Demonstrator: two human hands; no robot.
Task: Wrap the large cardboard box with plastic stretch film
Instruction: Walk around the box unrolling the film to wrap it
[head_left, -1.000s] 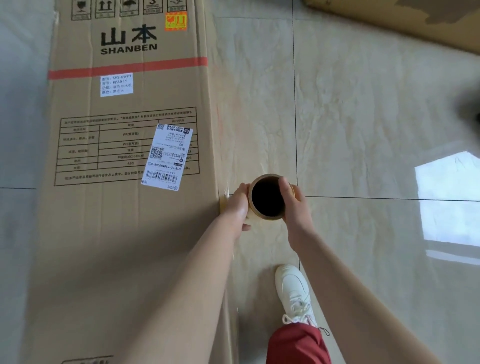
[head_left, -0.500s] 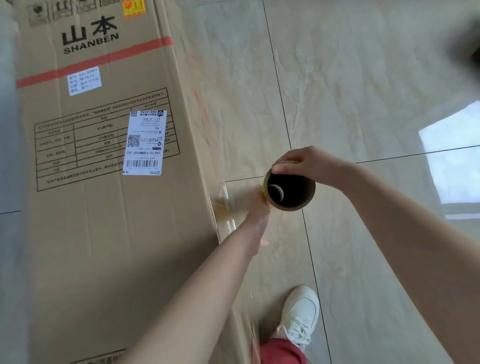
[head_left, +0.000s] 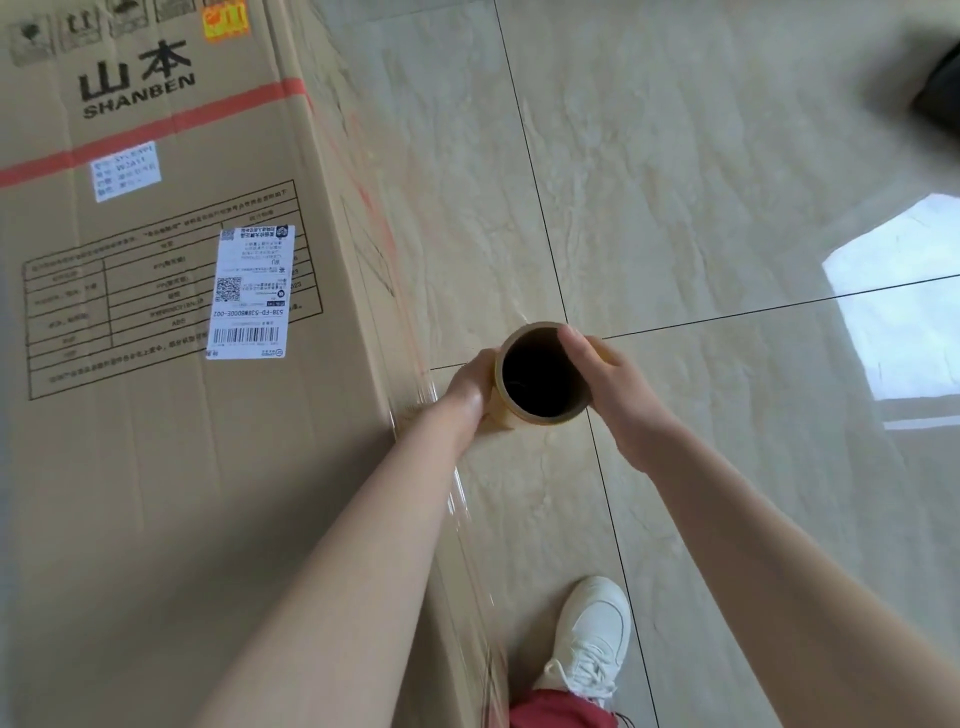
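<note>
The large brown cardboard box (head_left: 156, 441) printed SHANBEN fills the left of the view, with a white shipping label (head_left: 252, 291) on its top face. Just right of the box's edge I hold the stretch film roll (head_left: 540, 379) upright, seen end-on down its dark cardboard core. My left hand (head_left: 470, 382) grips the roll's left side. My right hand (head_left: 608, 384) grips its right side, thumb over the rim. Clear film (head_left: 462, 509) runs along the box's right side below the roll.
Glossy beige floor tiles (head_left: 701, 182) spread to the right, with a bright window reflection (head_left: 898, 301). My white shoe (head_left: 592, 634) and red trouser leg stand at the bottom, close to the box. A dark object (head_left: 940, 93) sits at the far upper right.
The view shifted as I moved along the box. My right hand went from reaching over the top of the roll to gripping its right side. The left hand stayed on the roll.
</note>
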